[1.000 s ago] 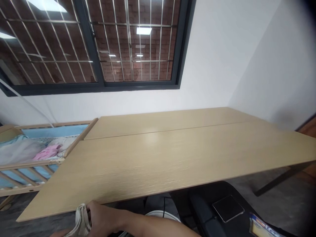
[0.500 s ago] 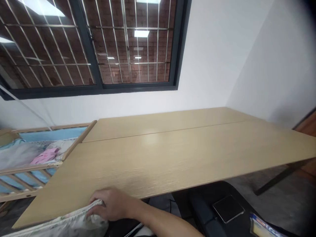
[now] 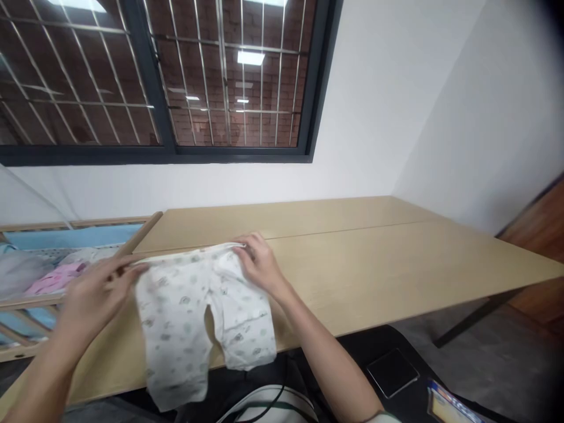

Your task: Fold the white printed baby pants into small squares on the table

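A small pair of white baby trousers (image 3: 194, 317) with a pale green print hangs spread out over the near edge of the light wooden table (image 3: 374, 264). My left hand (image 3: 99, 294) pinches the waistband at its left end. My right hand (image 3: 259, 261) grips the waistband at its right end, fingers curled on the cloth. The two legs dangle past the table's front edge.
A wooden cot (image 3: 57, 264) with blue lining and pink and grey clothes stands at the left, against the table. A barred window is above. Below the table at the right lie a dark phone (image 3: 392, 371) and a colourful packet (image 3: 453, 405) on a black seat.
My right hand has lifted the bundled garment from below the table edge up over the table. My left hand has come into view and the trousers are now spread between both hands.
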`<move>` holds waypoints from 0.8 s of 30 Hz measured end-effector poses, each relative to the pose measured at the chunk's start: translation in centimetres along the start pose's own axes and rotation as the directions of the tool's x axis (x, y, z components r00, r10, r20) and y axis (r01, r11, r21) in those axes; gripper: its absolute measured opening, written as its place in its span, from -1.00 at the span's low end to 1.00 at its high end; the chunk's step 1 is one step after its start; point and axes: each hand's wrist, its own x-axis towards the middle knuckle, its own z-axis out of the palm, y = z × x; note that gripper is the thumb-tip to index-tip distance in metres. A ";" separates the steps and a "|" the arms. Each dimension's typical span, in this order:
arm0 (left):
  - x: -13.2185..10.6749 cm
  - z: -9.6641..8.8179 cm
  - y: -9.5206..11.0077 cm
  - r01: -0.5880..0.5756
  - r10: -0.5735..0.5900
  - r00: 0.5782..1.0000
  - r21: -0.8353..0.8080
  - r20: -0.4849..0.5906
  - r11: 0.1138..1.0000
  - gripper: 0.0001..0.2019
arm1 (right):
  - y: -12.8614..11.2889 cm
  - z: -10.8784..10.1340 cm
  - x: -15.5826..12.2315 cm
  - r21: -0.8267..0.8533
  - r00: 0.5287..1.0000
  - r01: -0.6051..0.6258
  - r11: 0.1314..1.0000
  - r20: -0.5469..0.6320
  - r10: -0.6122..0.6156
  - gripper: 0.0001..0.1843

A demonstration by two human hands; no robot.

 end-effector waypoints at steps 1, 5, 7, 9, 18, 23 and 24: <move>0.7 1.9 0.2 0.025 -0.024 0.999 -0.017 0.047 1.000 -0.59 | 1.9 -0.1 0.2 -0.053 1.000 -0.024 0.998 0.005 0.025 -0.84; 2.7 10.4 1.0 0.125 -0.097 0.909 -0.042 0.405 0.991 -0.59 | 9.8 0.4 -0.4 -0.258 0.962 -0.234 0.937 0.075 0.261 -0.84; 2.7 13.8 1.1 0.097 -0.090 0.869 0.012 0.486 0.995 -0.60 | 12.7 0.8 -1.5 -0.369 0.923 -0.278 0.887 0.153 0.353 -0.84; 2.2 15.9 1.2 0.057 -0.072 0.861 0.046 0.504 0.997 -0.59 | 14.2 1.0 -2.6 -0.430 0.900 -0.289 0.855 0.182 0.396 -0.81; -4.4 19.4 2.5 -0.198 0.123 0.839 0.088 0.531 0.976 -0.33 | 13.6 0.3 -7.1 -0.535 0.870 -0.050 0.843 0.392 0.300 -0.56; -5.9 22.2 1.8 -0.235 0.102 0.815 0.165 0.571 0.958 -0.26 | 14.9 0.9 -7.6 -0.620 0.784 -0.061 0.782 0.455 0.422 -0.43; -5.6 22.7 1.5 -0.232 0.096 0.814 0.169 0.572 0.958 -0.25 | 15.4 1.0 -7.5 -0.631 0.772 -0.069 0.773 0.457 0.441 -0.42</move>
